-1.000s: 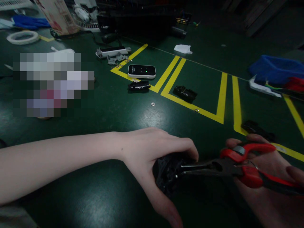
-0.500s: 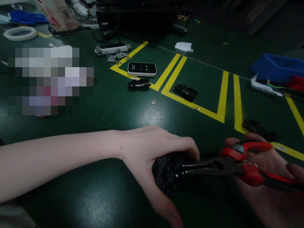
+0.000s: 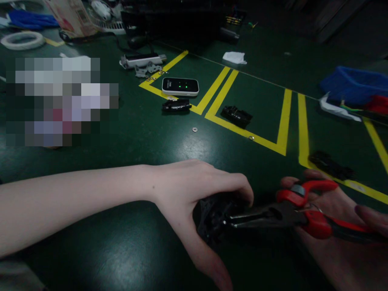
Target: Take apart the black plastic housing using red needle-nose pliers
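My left hand [image 3: 194, 198] is wrapped over a black plastic part [image 3: 210, 220], low in the middle of the view. Its thumb and fingers grip the part from both sides, and much of it is hidden. From the right, my right hand [image 3: 339, 214] holds long-nose pliers [image 3: 315, 220] with red and black handles. The dark jaws point left, with their tips at the near end of the black part; whether they pinch anything there is too dark to tell. A small metal ring [image 3: 195, 129] lies beyond my left hand.
On the green table [image 3: 100, 242] with yellow tape lie a white device with green lights [image 3: 180, 87] and black plastic pieces [image 3: 176, 106]. A blue bin [image 3: 353, 85] stands at the right. A tape roll [image 3: 22, 40] sits back left, behind a blurred-out patch.
The pliers and my right hand have shifted slightly left, and the jaws look a little more spread. My left hand keeps its grip on the black part.
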### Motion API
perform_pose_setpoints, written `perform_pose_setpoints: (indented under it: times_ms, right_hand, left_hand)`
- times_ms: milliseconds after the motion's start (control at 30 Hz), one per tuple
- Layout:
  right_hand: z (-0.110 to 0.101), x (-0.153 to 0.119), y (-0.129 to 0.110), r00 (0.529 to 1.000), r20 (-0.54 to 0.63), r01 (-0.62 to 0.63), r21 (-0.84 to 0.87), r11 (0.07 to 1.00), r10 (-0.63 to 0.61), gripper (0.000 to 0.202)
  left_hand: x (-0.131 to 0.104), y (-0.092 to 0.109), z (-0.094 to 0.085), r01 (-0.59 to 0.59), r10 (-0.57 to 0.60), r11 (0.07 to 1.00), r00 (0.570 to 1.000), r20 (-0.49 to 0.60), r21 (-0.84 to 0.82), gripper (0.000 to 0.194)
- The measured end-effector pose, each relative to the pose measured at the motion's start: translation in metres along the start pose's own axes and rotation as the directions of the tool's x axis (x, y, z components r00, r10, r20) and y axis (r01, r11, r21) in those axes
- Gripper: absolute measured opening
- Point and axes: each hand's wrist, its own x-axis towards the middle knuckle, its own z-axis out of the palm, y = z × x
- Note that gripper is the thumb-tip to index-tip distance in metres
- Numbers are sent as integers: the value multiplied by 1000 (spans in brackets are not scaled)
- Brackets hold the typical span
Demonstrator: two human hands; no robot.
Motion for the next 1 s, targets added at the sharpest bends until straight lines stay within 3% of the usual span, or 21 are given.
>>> perform_pose_setpoints:
  times_ms: [67,233,400,533,733,900,1000]
  right_hand:
    - [0,0,1,1000,-7,0,-16,1000,0,54]
    - [-3,0,2,1000,-18,-24,-39,999,23,57]
    - [0,-2,1,999,-38,-11,-62,998,8,57]
    - [1,-1,-1,997,-78,-10,-91,996,3,56]
    - [1,0,-3,996,-57,61,-91,994,-67,46]
    - [11,-4,-5,990,-140,-15,-86,996,3,53]
    - [2,-2,-2,996,-84,36,-48,998,-40,51]
  left_hand:
    - [0,-2,0,20,-20,1000,1000,-7,15,69]
    - [-3,-15,4,-38,37,994,999,-7,-99,89]
    - [-4,-18,7,-19,17,994,1000,-18,-108,88]
    - [-4,-13,5,3,-6,994,1000,-23,-108,87]
    - [-1,11,1,127,-129,992,987,-97,-22,68]
    - [-2,15,1,71,-67,997,989,-128,24,67]
    - [-2,9,2,46,-43,999,991,-123,18,69]
